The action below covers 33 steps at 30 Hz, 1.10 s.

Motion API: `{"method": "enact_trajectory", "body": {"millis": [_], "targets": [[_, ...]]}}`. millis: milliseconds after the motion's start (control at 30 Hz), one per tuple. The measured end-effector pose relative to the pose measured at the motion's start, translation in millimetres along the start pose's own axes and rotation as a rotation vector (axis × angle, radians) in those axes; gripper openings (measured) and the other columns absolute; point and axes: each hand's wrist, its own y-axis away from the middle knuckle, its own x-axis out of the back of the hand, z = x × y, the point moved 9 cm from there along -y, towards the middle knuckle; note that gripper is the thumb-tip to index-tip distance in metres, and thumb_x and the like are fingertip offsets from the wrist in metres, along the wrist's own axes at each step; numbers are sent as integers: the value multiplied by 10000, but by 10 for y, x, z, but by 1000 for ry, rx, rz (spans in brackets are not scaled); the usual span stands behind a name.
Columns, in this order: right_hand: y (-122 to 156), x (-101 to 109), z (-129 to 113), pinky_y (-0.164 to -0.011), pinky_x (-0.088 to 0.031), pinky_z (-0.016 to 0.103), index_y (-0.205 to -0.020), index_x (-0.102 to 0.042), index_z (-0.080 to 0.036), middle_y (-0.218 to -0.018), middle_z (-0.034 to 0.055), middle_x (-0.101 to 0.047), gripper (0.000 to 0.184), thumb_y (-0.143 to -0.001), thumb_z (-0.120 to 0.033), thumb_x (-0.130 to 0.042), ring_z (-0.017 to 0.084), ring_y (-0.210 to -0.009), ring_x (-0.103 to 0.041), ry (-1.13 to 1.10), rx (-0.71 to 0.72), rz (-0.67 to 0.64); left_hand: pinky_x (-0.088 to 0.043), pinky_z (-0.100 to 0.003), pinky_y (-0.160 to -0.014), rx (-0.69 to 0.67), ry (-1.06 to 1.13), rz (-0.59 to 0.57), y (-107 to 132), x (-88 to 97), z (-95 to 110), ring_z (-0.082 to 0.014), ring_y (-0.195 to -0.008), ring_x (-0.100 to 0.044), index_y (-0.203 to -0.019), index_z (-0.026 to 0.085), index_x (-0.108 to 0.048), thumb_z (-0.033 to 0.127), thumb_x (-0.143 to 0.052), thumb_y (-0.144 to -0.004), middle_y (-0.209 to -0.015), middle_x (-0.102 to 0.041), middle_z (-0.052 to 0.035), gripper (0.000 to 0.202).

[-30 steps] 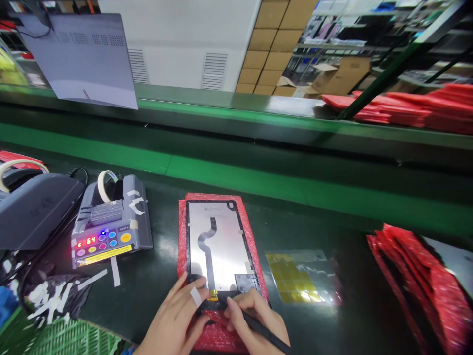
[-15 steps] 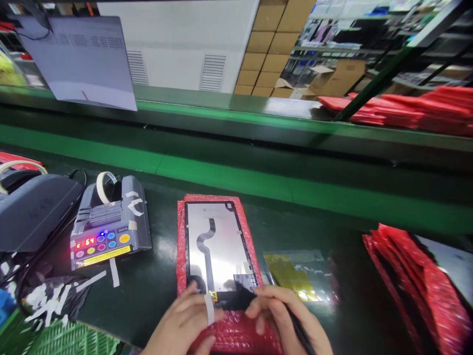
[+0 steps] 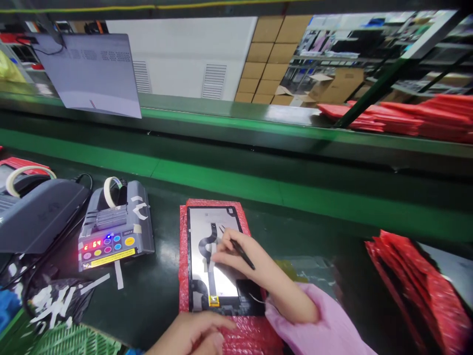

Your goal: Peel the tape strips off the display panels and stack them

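Head view: right hand grips tweezers over panel; left hand bent, hold unclear.

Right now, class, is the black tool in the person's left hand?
No, the right hand holds the black tool over the silver panel.

Electronics workshop, green workbench, tape dispenser, stacked cartons

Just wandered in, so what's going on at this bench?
A person is working on a flat panel lying on red bubble wrap. Their right hand is over it, holding a slim dark tool. Their left hand is near its lower edge, its grip unclear. A grey machine with a lit display stands to the left.
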Motion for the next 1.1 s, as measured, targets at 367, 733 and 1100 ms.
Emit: {"method": "enact_trajectory", "body": {"millis": [367,733,1100], "targets": [[-310,-122,171,-652,-406,298,-728,-327,-254,-737,-4,-696,485,-842,-585,-663,173,-659,-596,255,55,-11,-526,-420,-679,-128,-1235,303,-336,585,455,-268,-789,-571,-1228,164,-663,153,-509,-973,-875,-611,-82,298],[-683,343,94,-586,-331,287,-729,-378,-262,-655,-37,-581,397,-792,-401,-744,184,-597,-530,487,64,398,-503,-360,-644,-139,-1372,368,-299,598,391,-240,-747,-582,-1261,155,-669,99,-518,-953,-831,-604,-71,347],[2158,1001,-32,-555,-506,251,-671,-521,-255,-756,16,-749,305,-965,-268,-600,161,-609,-693,890,372,764,-535,-238,-773,-399,-533,-289,-606,-775,521,-172,-852,-690,-1110,216,-680,144,-475,-929,-954,-704,-63,282]]}}
